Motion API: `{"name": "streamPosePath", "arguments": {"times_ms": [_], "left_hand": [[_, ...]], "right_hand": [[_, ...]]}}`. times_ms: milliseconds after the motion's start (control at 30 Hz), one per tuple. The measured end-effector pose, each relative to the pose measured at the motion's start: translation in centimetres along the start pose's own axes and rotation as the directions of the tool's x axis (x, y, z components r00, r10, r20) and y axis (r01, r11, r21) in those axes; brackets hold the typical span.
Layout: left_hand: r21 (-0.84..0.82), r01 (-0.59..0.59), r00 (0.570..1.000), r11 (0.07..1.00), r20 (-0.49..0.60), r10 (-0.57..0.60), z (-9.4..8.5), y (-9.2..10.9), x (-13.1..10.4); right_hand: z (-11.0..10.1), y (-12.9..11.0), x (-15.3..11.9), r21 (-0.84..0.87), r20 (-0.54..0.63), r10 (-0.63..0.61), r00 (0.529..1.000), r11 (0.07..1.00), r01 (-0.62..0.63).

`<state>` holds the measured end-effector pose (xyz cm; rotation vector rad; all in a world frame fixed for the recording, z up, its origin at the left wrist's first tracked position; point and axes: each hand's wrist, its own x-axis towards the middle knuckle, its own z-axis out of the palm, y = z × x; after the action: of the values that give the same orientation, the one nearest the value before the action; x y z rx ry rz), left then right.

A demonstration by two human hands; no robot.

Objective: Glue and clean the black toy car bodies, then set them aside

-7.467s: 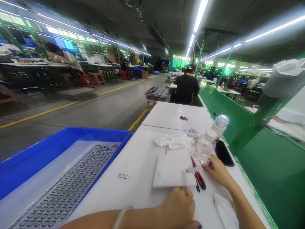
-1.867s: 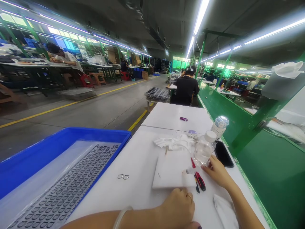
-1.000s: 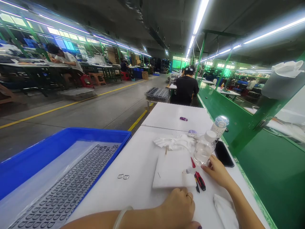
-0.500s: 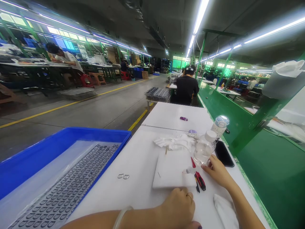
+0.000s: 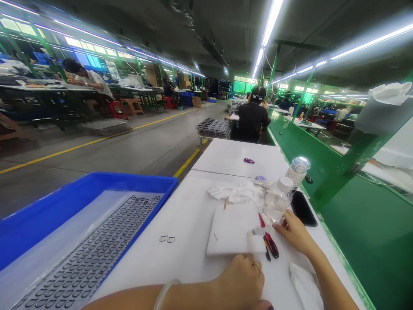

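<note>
My left hand (image 5: 243, 275) rests on the white table, fingers curled under in a loose fist; nothing shows in it, though its underside is hidden. Just beyond the knuckles lies a white foam pad (image 5: 232, 228) with a small thin pin-like piece on it. My right hand (image 5: 295, 230) lies open on the table, thumb and fingers apart, close by a clear bottle (image 5: 277, 202) with a white cap; whether they touch I cannot tell. Between the hands are a red-and-black cutter-like tool (image 5: 271, 246) and a thin dark-tipped tool (image 5: 267, 253).
At left a blue tray (image 5: 135, 177) holds rows of small D-shaped rings. Two similar rings (image 5: 167, 239) lie on the table. A phone (image 5: 303, 209), patterned bottle (image 5: 297, 172) and crumpled white cloth (image 5: 238, 192) stand or lie farther back. A green partition (image 5: 364, 241) borders the right side.
My hands and the things on the table stay put. The person in black ahead has raised both hands to the head.
</note>
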<state>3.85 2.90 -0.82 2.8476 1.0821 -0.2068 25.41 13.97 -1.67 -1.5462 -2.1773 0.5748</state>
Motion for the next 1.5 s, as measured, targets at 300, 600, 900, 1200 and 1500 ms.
{"name": "streamPosePath", "arguments": {"times_ms": [300, 600, 900, 1200, 1500], "left_hand": [[-0.002, 0.013, 0.997, 1.000, 0.081, -0.013, -0.9, 0.1, -0.1], [-0.020, 0.005, 1.000, 1.000, 0.018, -0.004, -0.4, 0.0, -0.1], [-0.033, 0.021, 0.994, 0.999, 0.108, -0.017, -1.5, 0.1, -0.1], [-0.027, 0.018, 0.994, 0.999, 0.111, -0.015, -1.1, 0.1, -0.1], [-0.024, 0.016, 0.991, 1.000, 0.136, -0.013, -2.2, 0.2, -0.3]], "right_hand": [[0.0, 0.0, 0.0, 0.000, 0.017, 0.008, 1.000, 1.000, -0.008], [0.1, 0.2, 0.1, -0.007, 0.007, 0.012, 1.000, 1.000, -0.012], [-0.2, -0.1, 0.1, -0.008, 0.031, 0.022, 0.999, 1.000, -0.022], [-0.1, 0.1, 0.1, -0.016, 0.032, 0.018, 0.999, 1.000, -0.017], [-0.1, 0.3, 0.1, -0.010, 0.033, 0.002, 0.999, 1.000, -0.002]]}}
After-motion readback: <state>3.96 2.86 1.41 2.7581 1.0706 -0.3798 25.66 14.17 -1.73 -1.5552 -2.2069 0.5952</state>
